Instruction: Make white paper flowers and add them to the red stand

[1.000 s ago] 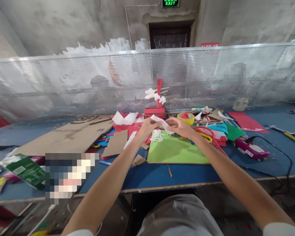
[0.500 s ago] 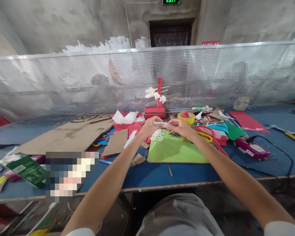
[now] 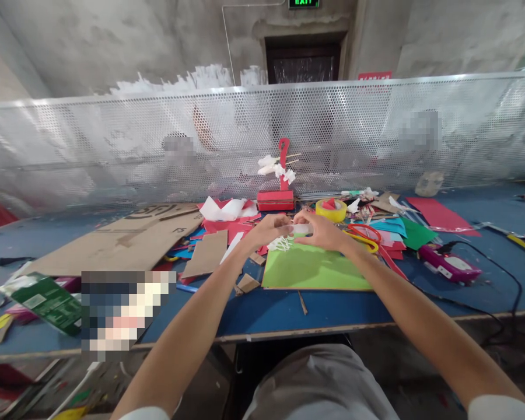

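Above the far edge of a lime-green sheet [image 3: 317, 269], my left hand [image 3: 269, 228] and my right hand [image 3: 321, 231] meet around a small white piece of paper [image 3: 303, 229]. My left fingers pinch its left end. On its other side, my right thumb and fingers are bent round it. Part of the paper is hidden by the fingers. Just below my left hand, a tuft of thin white strips [image 3: 280, 244] lies at the sheet's corner.
Behind the hands stands a red stand [image 3: 275, 200] with white tufts. Yellow tape [image 3: 331, 210] and scissors with yellow-and-red handles [image 3: 365, 238] lie to the right, near a purple device [image 3: 450, 263]. Cardboard [image 3: 118, 242] covers the left; a perforated metal screen [image 3: 227, 140] rises behind.
The white paper has turned between my hands and shows more of its face. My right hand has tilted, its thumb lower and further from the fingers. Both hands stay over the sheet.
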`<state>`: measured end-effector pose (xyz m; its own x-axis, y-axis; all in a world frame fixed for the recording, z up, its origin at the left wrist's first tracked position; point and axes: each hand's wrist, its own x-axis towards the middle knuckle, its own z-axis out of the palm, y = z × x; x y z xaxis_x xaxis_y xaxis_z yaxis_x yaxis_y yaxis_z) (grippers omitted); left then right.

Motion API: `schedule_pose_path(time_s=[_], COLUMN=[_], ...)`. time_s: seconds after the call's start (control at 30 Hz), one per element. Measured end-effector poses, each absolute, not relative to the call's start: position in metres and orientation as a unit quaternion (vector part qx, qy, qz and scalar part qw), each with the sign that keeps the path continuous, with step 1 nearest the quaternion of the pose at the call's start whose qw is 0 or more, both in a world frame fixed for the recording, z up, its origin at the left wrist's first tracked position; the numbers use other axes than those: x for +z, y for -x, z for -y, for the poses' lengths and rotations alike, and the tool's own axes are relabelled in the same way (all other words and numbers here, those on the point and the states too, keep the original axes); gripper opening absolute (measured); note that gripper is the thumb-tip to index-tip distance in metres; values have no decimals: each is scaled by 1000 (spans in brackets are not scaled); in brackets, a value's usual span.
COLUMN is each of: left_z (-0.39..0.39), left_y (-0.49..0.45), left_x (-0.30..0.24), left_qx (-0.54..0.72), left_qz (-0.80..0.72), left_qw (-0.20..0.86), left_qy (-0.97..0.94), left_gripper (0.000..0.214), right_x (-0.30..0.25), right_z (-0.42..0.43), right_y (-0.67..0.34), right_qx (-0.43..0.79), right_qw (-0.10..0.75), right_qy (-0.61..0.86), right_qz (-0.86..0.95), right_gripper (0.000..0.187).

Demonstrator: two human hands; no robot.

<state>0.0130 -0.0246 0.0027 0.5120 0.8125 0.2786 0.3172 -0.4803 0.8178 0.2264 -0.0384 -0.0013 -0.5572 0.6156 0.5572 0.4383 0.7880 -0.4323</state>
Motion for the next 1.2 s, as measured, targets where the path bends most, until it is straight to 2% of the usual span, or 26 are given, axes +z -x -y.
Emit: schedule_pose_path(time_s=[0.13,0.43,0.73,1.07,1.2], left_z=[28,28,32,27,30], left_y=[-12,-14,-18,-20,-23], left_x=[6,6,7,1,2], left_qx=[329,315,297,350,377], left_qz=[-361,-373,-349,-296,-270], left_qw=[434,451,444,420,416], left_qy=[-757,-748,-770,-784,-782], left_gripper=[31,30,21,13,18], right_x=[-5,-1,1,3,3], right_z=[35,32,36,38,36], right_y=[-224,-232,-230,-230,-231], right_qx=[32,21,97,196,251], right_qw=[349,370,392,422,436], right_qy=[276,237,245,311,307], right_qz=[895,898,882,829,808], right_gripper=[20,15,13,21,23])
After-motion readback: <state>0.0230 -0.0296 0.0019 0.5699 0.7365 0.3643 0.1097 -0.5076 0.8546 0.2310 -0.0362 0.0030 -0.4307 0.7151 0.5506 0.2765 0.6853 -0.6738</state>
